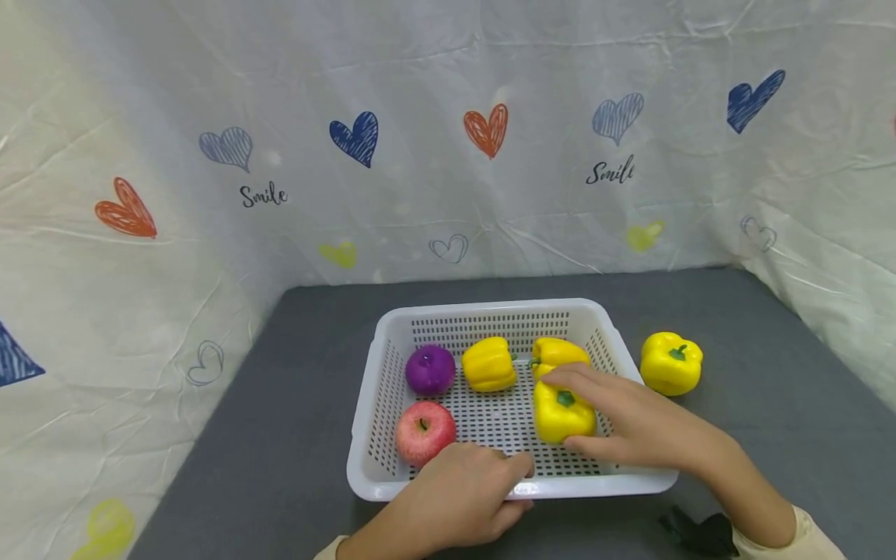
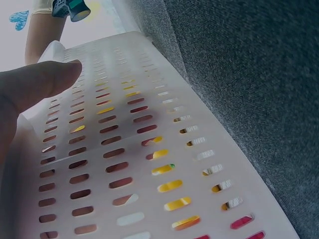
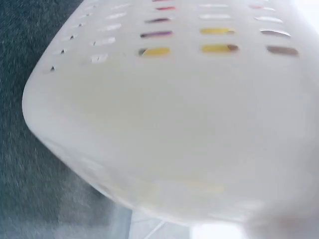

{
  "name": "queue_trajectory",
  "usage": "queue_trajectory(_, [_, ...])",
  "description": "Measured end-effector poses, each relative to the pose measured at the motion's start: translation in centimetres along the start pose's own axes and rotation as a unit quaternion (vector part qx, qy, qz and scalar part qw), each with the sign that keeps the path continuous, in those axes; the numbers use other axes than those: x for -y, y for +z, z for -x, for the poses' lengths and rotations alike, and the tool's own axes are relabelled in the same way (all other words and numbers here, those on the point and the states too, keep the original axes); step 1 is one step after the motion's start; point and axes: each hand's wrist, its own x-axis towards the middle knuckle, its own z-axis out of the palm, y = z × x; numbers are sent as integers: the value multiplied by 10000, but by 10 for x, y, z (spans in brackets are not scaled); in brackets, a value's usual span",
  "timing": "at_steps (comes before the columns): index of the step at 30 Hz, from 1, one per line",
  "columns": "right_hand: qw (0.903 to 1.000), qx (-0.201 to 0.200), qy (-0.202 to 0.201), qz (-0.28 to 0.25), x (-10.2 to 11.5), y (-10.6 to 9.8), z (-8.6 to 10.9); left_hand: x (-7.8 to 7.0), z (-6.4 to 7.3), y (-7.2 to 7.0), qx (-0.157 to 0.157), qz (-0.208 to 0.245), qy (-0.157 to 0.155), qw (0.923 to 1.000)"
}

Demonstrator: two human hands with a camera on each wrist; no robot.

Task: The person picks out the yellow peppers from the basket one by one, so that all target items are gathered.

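My left hand (image 1: 465, 494) grips the front rim of a white slotted plastic basket (image 1: 490, 309); its thumb shows over the basket's wall in the left wrist view. Inside the basket's right side, my right hand (image 1: 633, 416) holds a yellow bell pepper (image 1: 560, 416), fingers at its far side and thumb at its near side. Just behind lies another yellow bell pepper (image 1: 560, 351), partly covered by that hand. Another yellow pepper (image 1: 488, 365) lies near the middle. On the left are a round purple vegetable (image 1: 430, 369) and a red apple (image 1: 424, 432).
One more yellow bell pepper (image 1: 670, 364) sits outside the basket on its right, on the dark grey tabletop (image 1: 294, 435). A small dark object (image 1: 700, 533) is by the right wrist. A white curtain (image 1: 420, 202) with printed hearts hangs behind and along both sides.
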Motion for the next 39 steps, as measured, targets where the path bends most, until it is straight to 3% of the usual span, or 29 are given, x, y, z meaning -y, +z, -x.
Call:
queue_trajectory(6, [9996, -220, -77, 168, 0, -10, 7, 1, 1, 1, -93, -75, 66, 9999])
queue_trajectory(17, [9988, -445, 122, 180, -3, -26, 22, 0, 0, 0, 140, 41, -70, 9999])
queue_trajectory(25, [9946, -970, -264, 276, -3, -38, 34, 0, 1, -1, 232, 170, -56, 9996])
queue_trajectory(39, [9893, -1387, -258, 373, -5, -59, 54, 0, 1, -1, 48, 78, -7, 10000])
